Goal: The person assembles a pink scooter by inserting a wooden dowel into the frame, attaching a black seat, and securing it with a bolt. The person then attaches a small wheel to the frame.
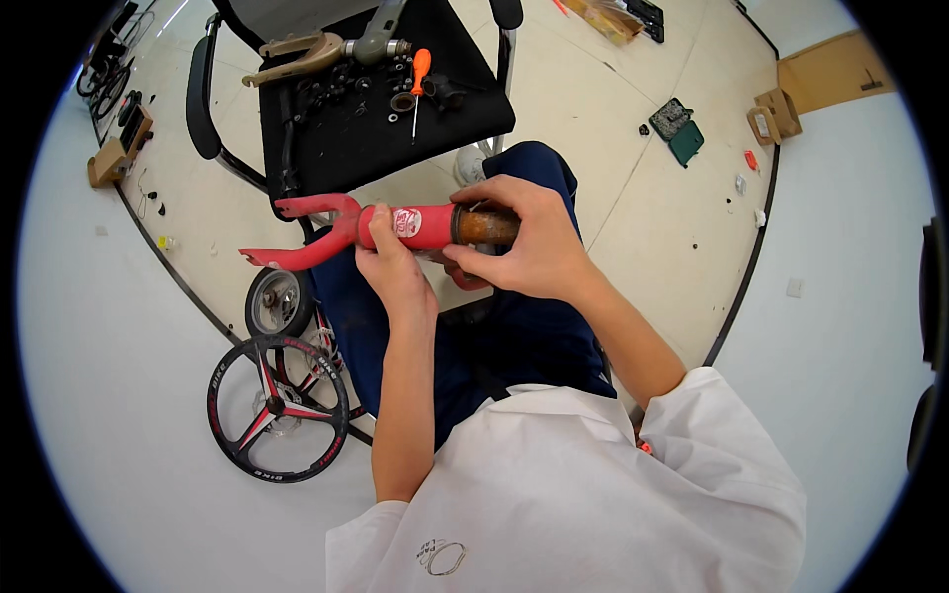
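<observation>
Both hands' fingers (465, 255) around red fork (341, 232)

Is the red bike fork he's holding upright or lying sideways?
Sideways. The red fork lies level across both hands, blades pointing to the person's left, rusty tube end under the right hand; the left hand grips its middle.

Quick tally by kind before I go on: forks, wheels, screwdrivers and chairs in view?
Forks: 2, the red fork gripped by the left hand and right hand, and a tan fork on the chair.
Wheels: 2, a black spoked wheel and a small wheel.
Screwdrivers: 1, the orange-handled screwdriver.
Chairs: 1, the black chair.
Total: 6
</observation>
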`<state>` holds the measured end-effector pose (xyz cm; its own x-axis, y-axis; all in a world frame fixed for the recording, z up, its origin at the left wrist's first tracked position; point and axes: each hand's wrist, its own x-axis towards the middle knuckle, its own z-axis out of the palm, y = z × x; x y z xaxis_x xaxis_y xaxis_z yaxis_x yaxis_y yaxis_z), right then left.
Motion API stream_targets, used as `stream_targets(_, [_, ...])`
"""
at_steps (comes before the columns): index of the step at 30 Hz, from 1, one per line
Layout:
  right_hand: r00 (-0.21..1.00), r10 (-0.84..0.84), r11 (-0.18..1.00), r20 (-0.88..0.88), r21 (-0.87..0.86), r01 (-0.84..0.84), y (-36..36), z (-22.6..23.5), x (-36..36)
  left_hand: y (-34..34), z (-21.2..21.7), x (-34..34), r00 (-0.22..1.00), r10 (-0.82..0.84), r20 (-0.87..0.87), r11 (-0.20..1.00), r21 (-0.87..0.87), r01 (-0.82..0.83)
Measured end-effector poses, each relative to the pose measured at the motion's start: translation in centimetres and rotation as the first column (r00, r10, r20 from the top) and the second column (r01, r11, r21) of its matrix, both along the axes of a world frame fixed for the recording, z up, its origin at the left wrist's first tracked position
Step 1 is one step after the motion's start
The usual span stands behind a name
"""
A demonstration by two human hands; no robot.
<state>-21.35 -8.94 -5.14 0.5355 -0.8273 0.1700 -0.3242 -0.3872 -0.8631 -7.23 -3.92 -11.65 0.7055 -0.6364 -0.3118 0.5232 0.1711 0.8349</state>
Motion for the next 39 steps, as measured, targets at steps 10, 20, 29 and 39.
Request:
stream_targets(10, [0.996, 0.057, 0.992, 0.07, -0.12, -0.048, -1.0, -0.8, -1.1, 0.0, 0.2, -0.3, 1.0, -0.018, -0.01, 1.0, 0.011, 0.018])
stream_targets(20, [0.995, 0.064, 0.982, 0.078, -0.184, -0.049, -0.6, -0.7, -0.7, 0.1, 0.6, -0.6, 0.999, -0.004, -0.037, 1.0, 0.008, 0.004])
stream_targets(29, [1.0, -0.02, 0.983, -0.001, -0.181, 0.02, 0.7, 0.3, 0.3, 0.3, 1.8, -0.9, 0.998, 0.012, -0.058, 1.0, 0.029, -0.011])
stream_targets(39, [0.993, -0.089, 0.945, -0.072, -0.322, 0.061, 1.5, 0.1, 0.7, 0.5, 2.3, -1.0, 0.997, 0.011, -0.07, 0.999, 0.053, -0.007])
